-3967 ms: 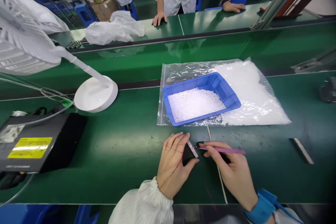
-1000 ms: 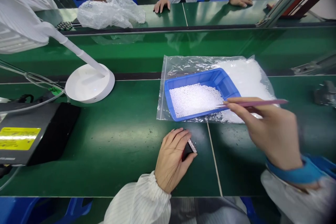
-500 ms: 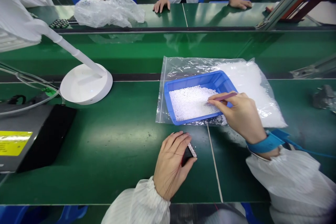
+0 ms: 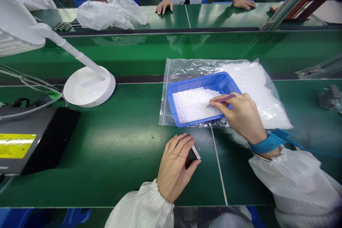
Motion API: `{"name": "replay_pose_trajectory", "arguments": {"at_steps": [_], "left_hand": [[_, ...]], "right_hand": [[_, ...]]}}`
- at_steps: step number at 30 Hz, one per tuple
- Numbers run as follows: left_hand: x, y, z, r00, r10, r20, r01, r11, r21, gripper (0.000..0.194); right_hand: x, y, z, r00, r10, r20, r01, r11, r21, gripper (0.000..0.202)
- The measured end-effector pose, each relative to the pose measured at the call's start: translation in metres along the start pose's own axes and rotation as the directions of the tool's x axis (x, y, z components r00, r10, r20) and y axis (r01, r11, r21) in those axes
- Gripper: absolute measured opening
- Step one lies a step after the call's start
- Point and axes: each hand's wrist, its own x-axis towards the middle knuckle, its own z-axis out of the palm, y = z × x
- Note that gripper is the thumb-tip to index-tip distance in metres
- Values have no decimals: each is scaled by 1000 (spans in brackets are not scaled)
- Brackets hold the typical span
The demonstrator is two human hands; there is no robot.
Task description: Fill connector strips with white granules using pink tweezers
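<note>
1. A green workbench (image 4: 120, 171) spans the view; behind it, a co-worker's two hands rest flat on a far bench (image 4: 176, 17), to the right of a crumpled plastic bundle (image 4: 112, 12).
2. On the near bench's left side are a white round base (image 4: 89, 87) and a black box (image 4: 50, 142) with a yellow label (image 4: 17, 146).
3. The left hand (image 4: 175, 167) curls over a small black block (image 4: 190, 158) on the bench, gripping it between thumb and fingers; a pale speckled strip lines the block's right edge.
4. The right hand (image 4: 242, 115), with a blue band (image 4: 267, 144) at its wrist, pinches purple-pink tweezers (image 4: 226, 98); their tips are at the white beads (image 4: 191, 105), too small to show whether they grip one.
5. The beads lie in a blue tray (image 4: 187, 85), which sits on a clear zip bag (image 4: 184, 66) partly filled with white material.
</note>
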Motion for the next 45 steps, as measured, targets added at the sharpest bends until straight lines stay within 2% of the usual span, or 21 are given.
{"name": "replay_pose_trajectory", "arguments": {"at_steps": [4,19,22,25,28,30,34,38,41,45], "left_hand": [[0,0,1,1000,0,-8,0,1000,-4,52],[-1,0,0,1000,1,-8,-1,1000,-3,51],[-1,0,1,1000,-5,-5,5,1000,-1,49],[-1,0,1,1000,-3,-3,3,1000,-4,51],[-1,1,0,1000,-8,0,8,1000,-6,51],[-1,1,-1,1000,-12,6,12,1000,-3,52],[0,2,-2,1000,-11,21,11,1000,4,56],[1,1,-1,1000,-3,14,3,1000,3,56],[1,0,0,1000,7,11,-7,1000,11,53],[0,0,0,1000,2,11,-2,1000,8,48]], "right_hand": [[0,0,0,1000,9,-5,-8,1000,13,20],[1,0,1,1000,-3,1,3,1000,18,16],[-2,-7,-9,997,-18,-75,19,1000,9,16],[-12,-18,-27,986,-11,-168,11,1000,-1,14],[-32,-30,-44,983,40,-177,-33,999,37,11],[-51,-37,-47,985,80,-152,-63,992,113,11],[-83,-49,-28,989,149,21,-149,946,289,9],[-98,-53,-3,961,250,120,-276,888,366,12],[-101,-54,3,944,294,148,-329,861,389,16],[-104,-54,2,943,311,122,-334,861,384,16]]}}
